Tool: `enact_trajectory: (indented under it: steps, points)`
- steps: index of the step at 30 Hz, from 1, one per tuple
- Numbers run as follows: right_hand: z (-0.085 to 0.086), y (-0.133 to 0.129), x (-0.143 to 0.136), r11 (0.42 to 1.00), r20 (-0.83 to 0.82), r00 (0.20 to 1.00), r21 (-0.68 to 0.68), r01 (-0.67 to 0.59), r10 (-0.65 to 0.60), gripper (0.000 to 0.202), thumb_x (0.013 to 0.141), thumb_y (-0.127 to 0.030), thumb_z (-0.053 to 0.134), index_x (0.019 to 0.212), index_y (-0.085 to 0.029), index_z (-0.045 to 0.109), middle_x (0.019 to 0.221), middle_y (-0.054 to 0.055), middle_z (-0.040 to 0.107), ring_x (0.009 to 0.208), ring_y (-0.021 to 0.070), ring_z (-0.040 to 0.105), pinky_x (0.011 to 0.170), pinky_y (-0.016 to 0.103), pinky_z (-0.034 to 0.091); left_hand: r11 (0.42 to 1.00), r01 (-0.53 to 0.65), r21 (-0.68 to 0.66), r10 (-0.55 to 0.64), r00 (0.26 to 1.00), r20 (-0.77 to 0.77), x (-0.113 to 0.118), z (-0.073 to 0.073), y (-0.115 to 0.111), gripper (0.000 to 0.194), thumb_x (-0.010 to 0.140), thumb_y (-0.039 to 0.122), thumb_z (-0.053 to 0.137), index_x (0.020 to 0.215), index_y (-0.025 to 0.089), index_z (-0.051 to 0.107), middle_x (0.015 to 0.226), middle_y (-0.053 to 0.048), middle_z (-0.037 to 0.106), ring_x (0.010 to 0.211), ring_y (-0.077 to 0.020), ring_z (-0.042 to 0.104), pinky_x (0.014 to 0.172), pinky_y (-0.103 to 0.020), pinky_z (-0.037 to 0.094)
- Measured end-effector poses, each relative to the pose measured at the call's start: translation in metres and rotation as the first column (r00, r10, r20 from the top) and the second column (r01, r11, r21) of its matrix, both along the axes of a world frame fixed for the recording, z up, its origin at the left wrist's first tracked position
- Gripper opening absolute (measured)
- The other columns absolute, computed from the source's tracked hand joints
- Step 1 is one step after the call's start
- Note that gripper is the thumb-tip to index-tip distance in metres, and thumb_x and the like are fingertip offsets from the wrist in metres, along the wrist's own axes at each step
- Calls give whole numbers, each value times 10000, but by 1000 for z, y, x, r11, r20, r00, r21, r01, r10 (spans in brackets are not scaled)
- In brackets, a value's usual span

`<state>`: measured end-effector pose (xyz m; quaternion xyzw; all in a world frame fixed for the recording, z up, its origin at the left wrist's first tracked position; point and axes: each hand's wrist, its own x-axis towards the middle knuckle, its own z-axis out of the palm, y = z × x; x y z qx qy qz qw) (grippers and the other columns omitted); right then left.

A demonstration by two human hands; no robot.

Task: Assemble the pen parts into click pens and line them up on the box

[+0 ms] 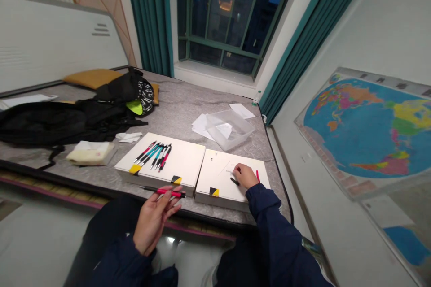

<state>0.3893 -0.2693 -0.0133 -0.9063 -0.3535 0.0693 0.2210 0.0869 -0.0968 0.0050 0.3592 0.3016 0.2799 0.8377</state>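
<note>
My left hand (155, 215) pinches a red pen (168, 193) with a dark tip and a black end, in front of the left white box (183, 152). On that box lies a row of several pens (155, 154), red, teal and black. My right hand (247, 176) rests over the right white box (212, 175), fingertips drawn together at its surface; what they hold, if anything, is too small to make out. Beside those fingers are a small black piece (235, 181) and a small red piece (257, 176). Tiny parts lie near the box's back left.
Behind the boxes stands a clear plastic bin (232, 136) among white papers (201, 125). To the left are a tissue pack (90, 153), a crumpled tissue (129, 137) and a black backpack (67, 121). A small bottle (257, 97) stands at the far right corner.
</note>
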Motion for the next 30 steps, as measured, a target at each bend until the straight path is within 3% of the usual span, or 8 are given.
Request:
enact_trajectory:
  steps: [4, 9, 15, 21, 26, 30]
  points:
    - [-1, 1, 6, 999, -7, 1000, -51, -18, 18, 67, 841, -149, 592, 819, -150, 655, 784, 45, 663, 733, 155, 560, 681, 241, 346, 1000, -3, 21, 3, 1000, 10, 3, 1, -6, 317, 732, 316, 844, 965, 173, 683, 1071, -85, 786, 760, -177, 752, 665, -281, 645]
    - [5, -25, 18, 987, -35, 998, -148, -57, 53, 89, 794, -76, 600, 797, -143, 658, 751, 38, 648, 705, 150, 553, 659, 241, 341, 999, 30, 35, -29, 999, -25, 1, -6, -9, 293, 726, 317, 845, 941, 158, 726, 1211, -99, 732, 821, -178, 738, 721, -290, 640]
    - [-2, -42, 12, 946, -103, 963, -189, -264, 249, 409, 725, 8, 659, 1064, -220, 667, 942, 13, 661, 781, 125, 597, 738, 214, 383, 999, 36, 5, -35, 997, -75, 2, -9, -12, 347, 691, 342, 866, 950, 159, 723, 1194, -98, 740, 884, -199, 739, 730, -277, 634]
    - [-7, -44, 2, 934, -34, 957, -207, -290, 289, 275, 808, -28, 629, 1020, -203, 633, 935, 23, 613, 819, 141, 594, 771, 240, 377, 999, -9, -33, 6, 997, -77, 1, -10, -7, 351, 706, 300, 862, 972, 179, 669, 1099, -94, 777, 887, -217, 758, 708, -276, 634]
    - [-11, -46, 1, 938, -3, 959, -210, -277, 283, 246, 871, -74, 582, 1082, -198, 604, 963, 42, 596, 839, 161, 575, 762, 258, 363, 1000, -23, -16, 22, 998, -63, -5, -3, -11, 278, 767, 281, 817, 959, 172, 648, 1120, -108, 769, 862, -193, 761, 697, -254, 629]
    - [-16, -44, 2, 942, -6, 963, -208, -264, 268, 136, 889, -115, 567, 999, -168, 626, 944, 51, 593, 834, 163, 568, 753, 255, 367, 1000, -1, -26, -1, 998, -68, -9, 2, -16, 259, 787, 264, 798, 969, 170, 640, 1121, -121, 768, 856, -191, 761, 682, -254, 631]
